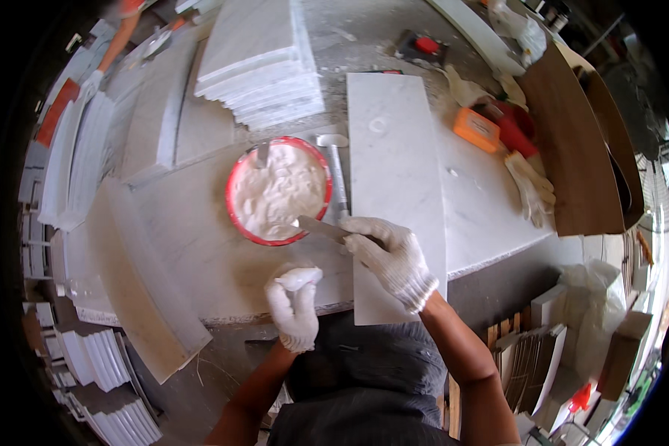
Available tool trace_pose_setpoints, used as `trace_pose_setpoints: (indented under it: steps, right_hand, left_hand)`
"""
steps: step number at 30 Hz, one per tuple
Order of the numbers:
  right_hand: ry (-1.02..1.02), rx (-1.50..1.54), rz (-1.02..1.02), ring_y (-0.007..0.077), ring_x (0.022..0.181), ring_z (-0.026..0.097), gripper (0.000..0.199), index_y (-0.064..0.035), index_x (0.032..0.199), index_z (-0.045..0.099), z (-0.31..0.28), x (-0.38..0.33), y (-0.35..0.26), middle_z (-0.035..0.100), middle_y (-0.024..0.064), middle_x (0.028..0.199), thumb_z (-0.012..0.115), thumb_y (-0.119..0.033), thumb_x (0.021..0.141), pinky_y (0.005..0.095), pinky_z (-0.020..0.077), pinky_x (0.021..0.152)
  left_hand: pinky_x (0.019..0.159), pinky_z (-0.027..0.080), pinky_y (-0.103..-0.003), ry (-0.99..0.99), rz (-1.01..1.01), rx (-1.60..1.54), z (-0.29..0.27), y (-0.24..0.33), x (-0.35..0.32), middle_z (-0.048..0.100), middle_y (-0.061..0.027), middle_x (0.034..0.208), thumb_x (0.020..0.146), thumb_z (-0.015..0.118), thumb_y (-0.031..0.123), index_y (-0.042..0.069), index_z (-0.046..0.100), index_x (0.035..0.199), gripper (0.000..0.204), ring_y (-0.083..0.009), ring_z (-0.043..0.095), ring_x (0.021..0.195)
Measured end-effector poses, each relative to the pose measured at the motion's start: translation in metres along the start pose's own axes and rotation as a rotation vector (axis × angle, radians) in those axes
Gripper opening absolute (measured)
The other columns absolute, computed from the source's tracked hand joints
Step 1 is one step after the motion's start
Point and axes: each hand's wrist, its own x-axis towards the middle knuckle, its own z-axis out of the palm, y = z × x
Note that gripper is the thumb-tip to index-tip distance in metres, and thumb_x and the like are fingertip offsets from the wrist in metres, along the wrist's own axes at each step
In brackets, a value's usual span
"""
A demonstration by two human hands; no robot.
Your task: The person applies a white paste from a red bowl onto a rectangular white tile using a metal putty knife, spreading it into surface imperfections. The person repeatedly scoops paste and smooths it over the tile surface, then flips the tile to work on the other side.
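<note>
A red-rimmed tub (232,204) of thick white paste (279,186) stands on the work table. My right hand (390,256), in a white knit glove, is closed around a putty knife (323,228). Its blade reaches left over the tub's near rim, with a white dab at the tip. Nearer to me, my left hand (293,316), also gloved, pinches a small oblong white lump (299,278), whose kind I cannot make out. A long pale marble slab (392,156) lies partly beneath my right hand, its near end overhanging the table edge.
Beside the tub lies a slim pale tube (337,178). Stacked marble slabs (253,52) stand behind it; a long strip (137,275) juts over the left edge. An orange box (476,130), gloves (529,189) and a cardboard box (583,149) are right. Another person's arm (115,48) shows far left.
</note>
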Motion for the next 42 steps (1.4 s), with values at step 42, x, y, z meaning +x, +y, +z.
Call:
trace_pose_setpoints:
  steps: [42]
  right_hand:
    - [0.639,-0.285,0.046,0.0205,0.091,0.07,0.026,-0.0014,0.115,0.071,-0.117,-0.076,0.06,0.074,0.0164,0.1,0.066,-0.007,0.09,0.0321,0.0535,0.083]
  left_hand:
    - [0.073,0.052,-0.026,-0.233,-0.017,-0.114,0.064,0.039,-0.009,0.066,-0.0104,0.102,0.09,0.06,-0.002,-0.005,0.063,0.109,0.02,-0.0129,0.062,0.083]
